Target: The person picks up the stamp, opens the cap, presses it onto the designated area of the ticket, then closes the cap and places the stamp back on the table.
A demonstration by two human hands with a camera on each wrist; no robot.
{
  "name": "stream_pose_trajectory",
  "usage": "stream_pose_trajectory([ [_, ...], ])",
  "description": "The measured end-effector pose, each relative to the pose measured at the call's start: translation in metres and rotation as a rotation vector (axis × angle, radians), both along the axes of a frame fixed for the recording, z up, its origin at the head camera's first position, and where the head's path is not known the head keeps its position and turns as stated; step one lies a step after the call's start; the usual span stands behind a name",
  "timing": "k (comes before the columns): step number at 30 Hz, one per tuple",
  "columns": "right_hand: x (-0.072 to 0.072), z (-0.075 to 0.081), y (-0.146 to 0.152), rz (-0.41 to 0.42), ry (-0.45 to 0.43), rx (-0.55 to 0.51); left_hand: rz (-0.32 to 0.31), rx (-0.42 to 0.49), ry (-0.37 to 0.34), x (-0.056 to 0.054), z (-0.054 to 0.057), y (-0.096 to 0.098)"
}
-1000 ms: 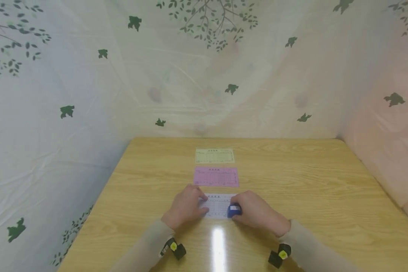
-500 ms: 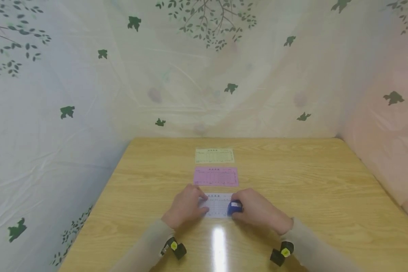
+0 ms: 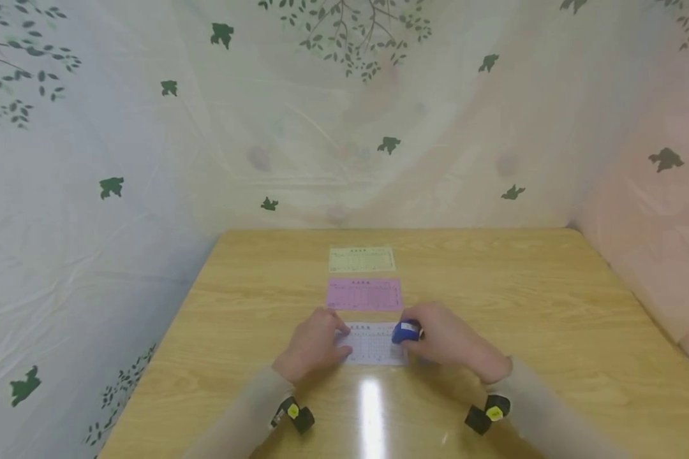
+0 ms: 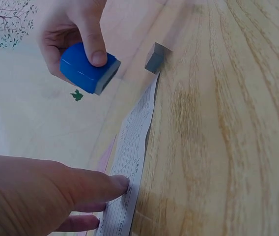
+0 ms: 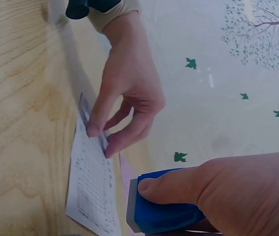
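Observation:
A white printed form [image 3: 373,347] lies on the wooden table in front of me. My left hand [image 3: 316,341] rests on its left end, thumb and fingertips spread on the paper. In my right hand [image 3: 444,335] is a blue stamp [image 4: 88,69] with a grey base, gripped between thumb and fingers. The stamp hangs tilted over the right part of the form, with a gap between its base and the paper in the left wrist view. Its printing face is mostly turned from view.
Beyond the white form lie a pink form [image 3: 363,294] and a pale yellow form [image 3: 362,260], one behind the other. A small grey block [image 4: 155,58] stands on the table by the form's right end. A patterned curtain [image 3: 321,127] surrounds the table.
My right hand has lifted the stamp off the white form and shifted a little to the right and away from me. The left hand stays in place.

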State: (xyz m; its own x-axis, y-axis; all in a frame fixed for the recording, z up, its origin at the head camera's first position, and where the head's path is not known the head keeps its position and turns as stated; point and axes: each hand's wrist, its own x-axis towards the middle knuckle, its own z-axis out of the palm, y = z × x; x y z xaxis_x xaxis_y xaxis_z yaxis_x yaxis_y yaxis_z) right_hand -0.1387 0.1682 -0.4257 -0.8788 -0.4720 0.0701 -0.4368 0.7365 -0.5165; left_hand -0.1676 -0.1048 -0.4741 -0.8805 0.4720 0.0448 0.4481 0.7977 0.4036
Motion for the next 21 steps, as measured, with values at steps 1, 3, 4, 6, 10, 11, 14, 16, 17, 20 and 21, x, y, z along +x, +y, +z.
stream_pose_trajectory([
  [1,0.0,0.002,0.001,-0.005,0.002,0.002,-0.001,0.002,0.002,0.0,0.0,0.0],
  [3,0.0,0.005,0.004,-0.006,0.006,-0.005,-0.004,0.005,0.004,0.0,0.0,0.0],
  [4,0.0,0.007,0.006,-0.013,0.007,-0.005,-0.004,0.007,0.003,0.0,0.0,0.0],
  [6,0.0,0.01,0.008,-0.022,0.002,-0.014,-0.008,0.009,0.003,0.001,0.001,0.0],
  [10,0.0,0.015,0.015,-0.059,-0.021,-0.007,-0.002,0.022,0.002,0.003,0.005,0.0],
  [11,0.0,0.017,0.017,-0.068,-0.027,-0.004,0.003,0.027,0.0,0.004,0.006,0.0],
  [14,0.0,0.021,0.024,-0.083,-0.016,0.014,0.021,0.044,-0.013,0.005,0.01,0.0],
  [16,0.0,0.025,0.03,-0.083,0.005,0.019,0.029,0.05,-0.032,0.005,0.012,0.0],
  [17,0.0,0.026,0.032,-0.083,0.013,0.016,0.029,0.054,-0.046,0.004,0.012,0.001],
  [20,0.001,0.031,0.038,-0.089,0.028,0.001,0.021,0.051,-0.084,0.004,0.012,0.001],
  [21,0.002,0.033,0.04,-0.092,0.027,-0.004,0.018,0.05,-0.093,0.004,0.012,0.001],
])
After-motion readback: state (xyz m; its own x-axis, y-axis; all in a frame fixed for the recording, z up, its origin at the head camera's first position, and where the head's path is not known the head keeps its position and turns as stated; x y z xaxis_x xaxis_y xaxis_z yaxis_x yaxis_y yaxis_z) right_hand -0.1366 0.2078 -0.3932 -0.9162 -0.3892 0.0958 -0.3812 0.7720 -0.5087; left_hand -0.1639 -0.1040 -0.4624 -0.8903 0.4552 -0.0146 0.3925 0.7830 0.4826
